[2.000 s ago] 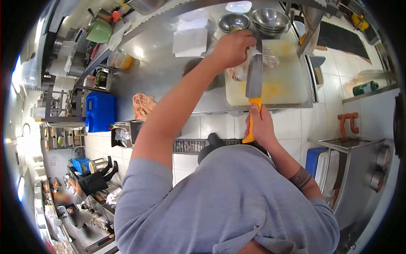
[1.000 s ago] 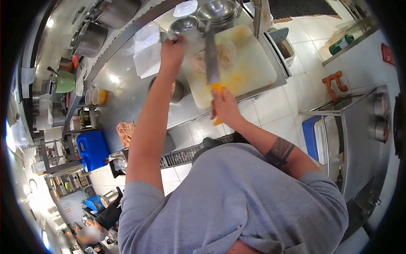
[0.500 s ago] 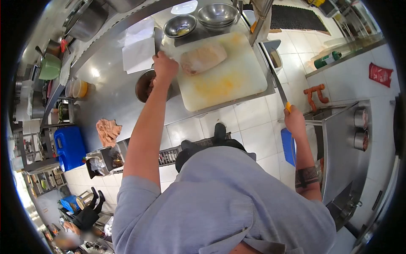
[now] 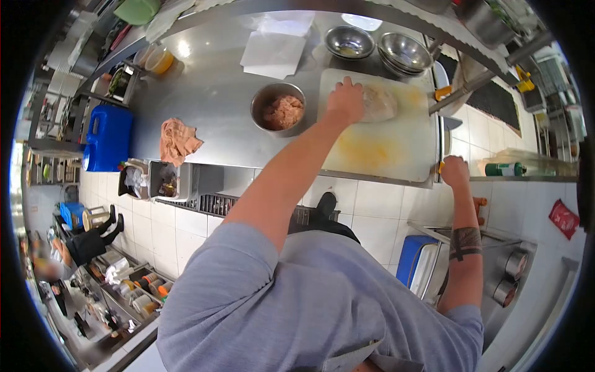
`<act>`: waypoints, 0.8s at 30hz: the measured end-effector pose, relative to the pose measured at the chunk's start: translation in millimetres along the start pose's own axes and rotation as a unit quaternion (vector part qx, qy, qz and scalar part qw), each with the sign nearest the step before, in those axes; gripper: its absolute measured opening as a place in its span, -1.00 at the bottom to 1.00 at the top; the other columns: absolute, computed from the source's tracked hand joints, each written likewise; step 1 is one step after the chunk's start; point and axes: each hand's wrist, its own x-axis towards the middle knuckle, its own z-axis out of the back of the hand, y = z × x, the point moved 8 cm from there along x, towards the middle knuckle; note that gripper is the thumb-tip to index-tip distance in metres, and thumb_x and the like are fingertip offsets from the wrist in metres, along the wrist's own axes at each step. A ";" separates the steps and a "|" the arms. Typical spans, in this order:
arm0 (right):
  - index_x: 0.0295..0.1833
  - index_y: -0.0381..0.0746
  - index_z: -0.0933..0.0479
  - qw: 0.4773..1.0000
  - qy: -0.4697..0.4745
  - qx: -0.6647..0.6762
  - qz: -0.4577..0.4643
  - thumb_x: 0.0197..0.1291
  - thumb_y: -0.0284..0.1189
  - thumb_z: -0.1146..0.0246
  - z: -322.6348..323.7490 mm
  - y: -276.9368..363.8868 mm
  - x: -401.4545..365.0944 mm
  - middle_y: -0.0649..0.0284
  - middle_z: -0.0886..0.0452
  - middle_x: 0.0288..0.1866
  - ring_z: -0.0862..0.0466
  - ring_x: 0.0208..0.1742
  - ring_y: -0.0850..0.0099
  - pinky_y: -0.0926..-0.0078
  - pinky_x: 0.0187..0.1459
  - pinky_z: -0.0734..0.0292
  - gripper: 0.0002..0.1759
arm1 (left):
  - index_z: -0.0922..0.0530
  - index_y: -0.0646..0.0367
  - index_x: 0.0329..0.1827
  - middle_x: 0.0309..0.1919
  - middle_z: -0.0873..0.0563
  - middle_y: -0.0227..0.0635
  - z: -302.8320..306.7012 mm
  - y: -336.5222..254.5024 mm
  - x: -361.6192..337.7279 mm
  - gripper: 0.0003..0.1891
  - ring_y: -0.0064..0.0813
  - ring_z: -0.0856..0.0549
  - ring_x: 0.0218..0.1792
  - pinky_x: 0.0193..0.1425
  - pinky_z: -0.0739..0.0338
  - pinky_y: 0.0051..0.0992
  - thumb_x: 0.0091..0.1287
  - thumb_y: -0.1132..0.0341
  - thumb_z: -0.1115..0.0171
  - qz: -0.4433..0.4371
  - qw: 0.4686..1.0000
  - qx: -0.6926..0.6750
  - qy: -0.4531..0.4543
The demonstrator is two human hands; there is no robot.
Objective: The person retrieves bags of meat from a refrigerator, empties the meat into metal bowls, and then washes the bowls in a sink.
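My left hand (image 4: 347,101) lies over the left part of a pale slab of meat (image 4: 379,103) on the white cutting board (image 4: 403,146). Its fingers are extended and a little apart, and it covers much of the slab. My right hand (image 4: 456,172), out past the board's right edge, is closed around the yellow handle of a knife (image 4: 441,167). The blade is seen nearly edge-on and is hard to make out. Left of the board stands a steel bowl (image 4: 257,110) with pink chopped meat (image 4: 285,113) in it.
White sheets (image 4: 273,54) and steel bowls (image 4: 350,42) sit along the back of the steel counter (image 4: 211,93). An orange cloth (image 4: 178,141) and a blue jerrycan (image 4: 108,137) are at the left. A shelf edge runs above. Another person (image 4: 87,245) is far left.
My left hand has moved from beside the steel bowl onto the pale slab. My right hand still grips the knife, its blade now less visible. The camera view has turned left.
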 end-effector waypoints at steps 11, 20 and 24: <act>0.39 -0.46 -0.48 0.911 -0.101 0.396 -0.056 0.25 0.09 -0.38 57.7 183.4 135.9 -0.12 -0.64 0.32 -0.65 0.34 0.02 0.22 0.35 -0.50 -0.11 | 0.11 0.12 0.67 0.38 -0.34 0.31 -21.0 44.8 -39.6 0.03 0.27 -0.70 0.11 0.20 -0.66 -0.04 0.22 0.39 -0.39 0.078 0.992 -0.101 0.019; 0.14 -0.44 -0.58 0.842 -0.171 0.506 -0.080 0.27 -0.32 -0.32 12.2 156.2 160.2 0.01 -0.74 0.00 -0.70 -0.01 0.23 0.26 0.03 -0.57 -0.54 | -0.18 0.11 0.61 0.27 -0.58 0.12 -35.1 66.7 -34.4 -0.15 0.22 -0.68 0.16 0.30 -0.57 -0.06 0.18 0.51 -0.26 0.115 0.964 -0.228 -0.073; -0.02 -0.35 -0.63 0.780 -0.187 0.589 -0.096 0.34 -0.41 -0.27 -5.5 142.3 139.0 0.24 -0.68 -0.31 -0.57 -0.28 0.45 0.34 -0.26 -0.48 -0.77 | -0.31 0.21 0.53 0.09 -0.73 0.12 -76.6 96.7 -6.9 -0.25 0.11 -0.71 0.16 0.28 -0.56 -0.09 0.19 0.45 -0.30 0.138 0.916 -0.378 -0.001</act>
